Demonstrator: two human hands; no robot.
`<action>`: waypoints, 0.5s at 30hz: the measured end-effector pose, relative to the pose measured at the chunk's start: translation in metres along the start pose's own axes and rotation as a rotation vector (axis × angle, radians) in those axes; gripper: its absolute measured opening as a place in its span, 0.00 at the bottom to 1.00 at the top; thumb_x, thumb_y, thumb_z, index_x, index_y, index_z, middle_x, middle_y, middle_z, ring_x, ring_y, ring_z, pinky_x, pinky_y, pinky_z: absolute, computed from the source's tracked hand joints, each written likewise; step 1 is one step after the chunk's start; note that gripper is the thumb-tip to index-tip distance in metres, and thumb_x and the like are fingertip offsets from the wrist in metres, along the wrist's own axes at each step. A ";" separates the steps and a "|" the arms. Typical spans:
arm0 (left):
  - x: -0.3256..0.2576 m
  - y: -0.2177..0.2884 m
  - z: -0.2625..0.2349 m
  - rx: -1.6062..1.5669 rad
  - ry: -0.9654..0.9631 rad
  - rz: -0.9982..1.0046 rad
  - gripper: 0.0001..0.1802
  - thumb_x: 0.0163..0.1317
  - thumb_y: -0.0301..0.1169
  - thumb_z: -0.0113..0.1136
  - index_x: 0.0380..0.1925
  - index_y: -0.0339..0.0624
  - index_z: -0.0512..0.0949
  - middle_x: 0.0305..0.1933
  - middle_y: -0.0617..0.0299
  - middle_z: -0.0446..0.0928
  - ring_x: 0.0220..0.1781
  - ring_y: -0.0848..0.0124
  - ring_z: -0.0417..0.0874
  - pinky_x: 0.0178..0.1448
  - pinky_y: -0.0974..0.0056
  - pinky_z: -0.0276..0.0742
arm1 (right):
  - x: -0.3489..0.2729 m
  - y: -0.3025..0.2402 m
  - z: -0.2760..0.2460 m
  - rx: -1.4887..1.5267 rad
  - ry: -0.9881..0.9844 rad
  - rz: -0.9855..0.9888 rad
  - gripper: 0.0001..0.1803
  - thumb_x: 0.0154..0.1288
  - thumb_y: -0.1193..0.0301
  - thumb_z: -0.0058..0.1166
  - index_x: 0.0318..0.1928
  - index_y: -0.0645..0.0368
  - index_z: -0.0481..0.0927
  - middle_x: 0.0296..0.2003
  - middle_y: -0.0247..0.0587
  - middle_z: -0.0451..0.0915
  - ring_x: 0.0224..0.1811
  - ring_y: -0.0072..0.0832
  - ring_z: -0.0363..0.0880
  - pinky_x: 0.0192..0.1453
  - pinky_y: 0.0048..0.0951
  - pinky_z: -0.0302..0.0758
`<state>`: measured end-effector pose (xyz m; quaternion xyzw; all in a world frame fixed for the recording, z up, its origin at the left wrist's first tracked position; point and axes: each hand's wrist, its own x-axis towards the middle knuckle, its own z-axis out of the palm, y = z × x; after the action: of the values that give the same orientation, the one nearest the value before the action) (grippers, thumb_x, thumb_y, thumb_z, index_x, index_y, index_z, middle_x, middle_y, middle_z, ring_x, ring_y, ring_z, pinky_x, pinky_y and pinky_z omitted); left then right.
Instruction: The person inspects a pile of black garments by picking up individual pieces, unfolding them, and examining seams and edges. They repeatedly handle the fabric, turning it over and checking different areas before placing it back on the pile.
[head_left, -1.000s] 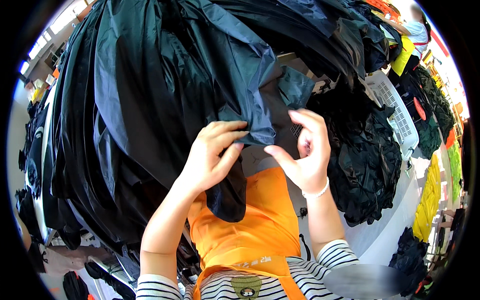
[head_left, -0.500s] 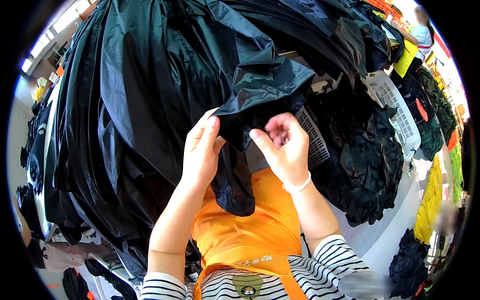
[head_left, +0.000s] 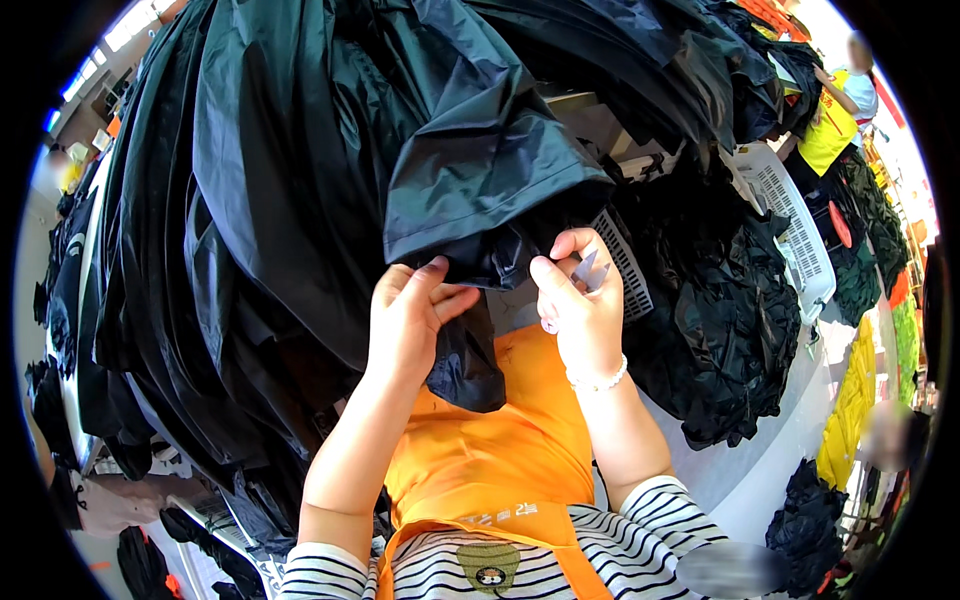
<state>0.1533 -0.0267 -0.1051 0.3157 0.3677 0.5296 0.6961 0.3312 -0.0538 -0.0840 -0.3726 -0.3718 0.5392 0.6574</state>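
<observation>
A dark green-black garment (head_left: 470, 185) of thin shiny cloth hangs before me, its hemmed opening turned toward me. At the left of that opening, my left hand (head_left: 408, 315) is closed on the hem, thumb on top and fingers beneath. My right hand (head_left: 585, 320) is at the opening's right side, thumb and forefinger at the cloth edge. Small pointed metal blades, apparently thread snips (head_left: 590, 270), stick up from its curled fingers; their grip is hidden in the palm. Below the hands, a narrow dark end of cloth (head_left: 468, 375) hangs over my orange apron (head_left: 480, 450).
Many long dark garments (head_left: 240, 200) hang in folds at the left. To the right lies a heap of black cloth (head_left: 725, 330) beside white plastic baskets (head_left: 800, 240). Further right are yellow cloth (head_left: 848, 410) and a person (head_left: 860, 95) handling a yellow piece.
The hem has come down and flattened toward me, and my left hand's grip sits lower on it. My right hand has turned, bringing the blades into view.
</observation>
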 end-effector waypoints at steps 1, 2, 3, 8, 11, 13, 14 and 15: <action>-0.002 0.000 -0.002 -0.107 -0.042 -0.113 0.13 0.71 0.37 0.44 0.38 0.37 0.69 0.46 0.45 0.80 0.48 0.54 0.84 0.51 0.56 0.83 | -0.002 0.002 0.000 0.001 0.005 -0.001 0.08 0.65 0.78 0.58 0.38 0.56 0.71 0.21 0.21 0.68 0.18 0.05 0.58 0.21 0.11 0.53; -0.007 0.003 -0.001 -0.205 -0.086 -0.225 0.18 0.71 0.38 0.39 0.45 0.33 0.68 0.45 0.40 0.80 0.50 0.45 0.83 0.54 0.51 0.82 | -0.003 0.003 0.000 0.001 0.010 -0.002 0.07 0.65 0.78 0.58 0.38 0.57 0.72 0.21 0.21 0.68 0.18 0.05 0.58 0.21 0.11 0.53; -0.009 0.005 0.002 -0.346 -0.114 -0.236 0.19 0.72 0.38 0.38 0.46 0.31 0.69 0.46 0.40 0.80 0.49 0.46 0.83 0.56 0.52 0.81 | -0.005 0.005 -0.001 0.002 0.014 -0.002 0.07 0.65 0.78 0.58 0.39 0.57 0.72 0.21 0.21 0.68 0.18 0.05 0.58 0.21 0.11 0.53; -0.016 0.003 0.007 -0.696 -0.266 -0.154 0.23 0.74 0.39 0.37 0.50 0.29 0.71 0.49 0.43 0.80 0.49 0.51 0.83 0.60 0.51 0.78 | -0.005 0.009 -0.003 -0.181 -0.040 -0.145 0.06 0.65 0.78 0.58 0.40 0.59 0.76 0.22 0.22 0.71 0.19 0.07 0.62 0.22 0.11 0.57; -0.017 0.005 0.006 -0.614 -0.280 -0.060 0.23 0.74 0.40 0.36 0.52 0.29 0.71 0.50 0.45 0.80 0.50 0.53 0.83 0.58 0.53 0.79 | -0.004 -0.004 -0.007 -0.498 -0.111 -0.297 0.11 0.62 0.78 0.62 0.45 0.62 0.79 0.21 0.24 0.72 0.21 0.08 0.64 0.25 0.13 0.61; -0.017 0.006 0.006 -0.559 -0.290 -0.020 0.23 0.74 0.40 0.36 0.53 0.30 0.71 0.51 0.45 0.80 0.51 0.54 0.83 0.58 0.54 0.79 | -0.002 -0.025 0.000 -0.648 -0.178 -0.313 0.15 0.60 0.78 0.64 0.47 0.63 0.80 0.20 0.25 0.71 0.21 0.09 0.63 0.25 0.14 0.61; -0.018 0.006 0.008 -0.546 -0.294 -0.014 0.24 0.75 0.41 0.36 0.53 0.31 0.71 0.51 0.46 0.80 0.51 0.55 0.83 0.57 0.54 0.80 | -0.001 -0.029 0.006 -0.693 -0.183 -0.262 0.17 0.58 0.78 0.66 0.49 0.64 0.81 0.20 0.27 0.70 0.21 0.10 0.62 0.25 0.15 0.61; -0.018 0.005 0.009 -0.533 -0.298 -0.007 0.24 0.75 0.41 0.36 0.53 0.31 0.71 0.51 0.46 0.80 0.51 0.55 0.83 0.57 0.55 0.80 | 0.007 -0.021 0.005 -0.680 -0.242 -0.384 0.14 0.57 0.78 0.66 0.45 0.64 0.82 0.22 0.29 0.71 0.21 0.11 0.63 0.25 0.16 0.62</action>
<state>0.1549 -0.0433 -0.0931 0.1949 0.1109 0.5529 0.8025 0.3366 -0.0491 -0.0626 -0.4262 -0.6664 0.2929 0.5372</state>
